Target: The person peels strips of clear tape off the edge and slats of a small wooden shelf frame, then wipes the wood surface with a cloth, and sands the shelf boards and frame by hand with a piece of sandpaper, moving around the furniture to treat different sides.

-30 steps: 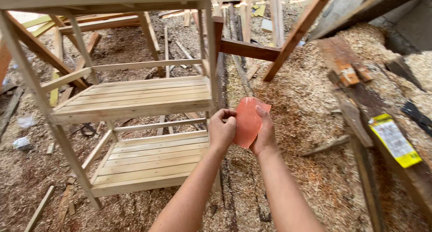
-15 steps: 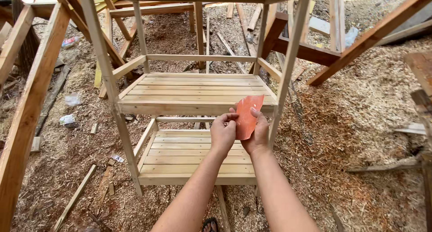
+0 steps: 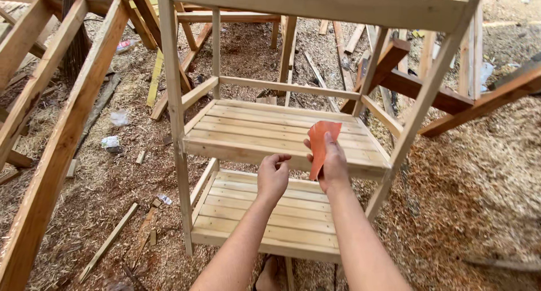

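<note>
Right hand (image 3: 333, 166): raised in front of the middle shelf, fingers pinching a folded sheet of orange-red sandpaper (image 3: 321, 144), thumb side toward the camera. Sheet held upright, upper edge above the fingertips, lower end hidden inside the grip.

Left hand (image 3: 273, 177): just beside the right hand, apart from the sheet, fingers curled loosely inward toward the palm, holding nothing.

Position of sandpaper: in the air, over the front right part of the middle slatted shelf (image 3: 265, 133) of a pale, unfinished wooden shelving frame (image 3: 174, 127). Contact with the shelf: cannot tell from this view.

Shelving frame: square upright posts at the corners, thin rails between them, top rail (image 3: 315, 6) crossing the upper part of the view. Lower slatted shelf (image 3: 270, 212) directly below the middle one, both forearms crossing above it.

Surroundings: ground covered in sawdust and wood shavings (image 3: 468, 201). Heavy brownish timber beams (image 3: 62, 127) leaning diagonally at left. Darker reddish-brown beams (image 3: 479, 105) at right, behind the frame. Loose wooden offcuts (image 3: 107, 243) lying on the ground at lower left, near crumpled pale scraps of litter (image 3: 115, 130). Yellow stick (image 3: 155, 79) lying on the ground behind the left front post.
</note>
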A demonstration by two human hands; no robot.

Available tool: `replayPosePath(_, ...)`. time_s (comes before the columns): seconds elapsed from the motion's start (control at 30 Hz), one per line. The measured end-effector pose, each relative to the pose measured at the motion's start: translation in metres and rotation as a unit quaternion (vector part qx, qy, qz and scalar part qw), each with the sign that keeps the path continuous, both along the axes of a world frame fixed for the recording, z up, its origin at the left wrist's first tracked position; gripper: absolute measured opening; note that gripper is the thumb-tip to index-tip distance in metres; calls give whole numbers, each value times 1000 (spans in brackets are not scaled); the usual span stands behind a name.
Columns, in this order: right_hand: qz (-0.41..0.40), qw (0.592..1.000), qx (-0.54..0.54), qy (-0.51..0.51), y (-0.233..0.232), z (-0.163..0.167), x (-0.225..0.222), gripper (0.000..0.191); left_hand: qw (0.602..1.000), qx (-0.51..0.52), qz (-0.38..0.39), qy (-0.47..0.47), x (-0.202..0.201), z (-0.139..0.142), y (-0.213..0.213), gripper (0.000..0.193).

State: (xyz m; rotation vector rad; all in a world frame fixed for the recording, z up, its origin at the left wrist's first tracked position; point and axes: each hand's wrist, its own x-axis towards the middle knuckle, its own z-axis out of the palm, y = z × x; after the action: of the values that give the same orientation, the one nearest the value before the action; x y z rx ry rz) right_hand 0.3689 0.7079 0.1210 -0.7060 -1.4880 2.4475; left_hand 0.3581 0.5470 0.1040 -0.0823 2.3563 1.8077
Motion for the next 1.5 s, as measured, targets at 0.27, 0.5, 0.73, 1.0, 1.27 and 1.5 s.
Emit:
replayPosePath(0.27,216,824,497,-163,-24,-97,-125,45,997,-65,15,34,-131,-67,-15,29)
replayPosePath(0.5,302,695,651,-46,-79,-171,-197,34,990,-101,70,76,-210,-99,-57,27)
replayPosePath(0.73,441,696,566,-20,-187,-193,-267,36,972,-104,139,158,-247,-114,-118,23)
replayPosePath(1.0,376,719,579,80,-189,-185,-266,37,984,-108,78,116,-271,-119,-141,27)
replayPosePath(1.27,434,696,563,-101,-220,-186,-269,47,968,-154,-38,196,-283,-100,-177,35)
replayPosePath(1.5,342,730,575,142,-292,-265,-327,51,938,-135,-33,318,-285,-105,-234,44)
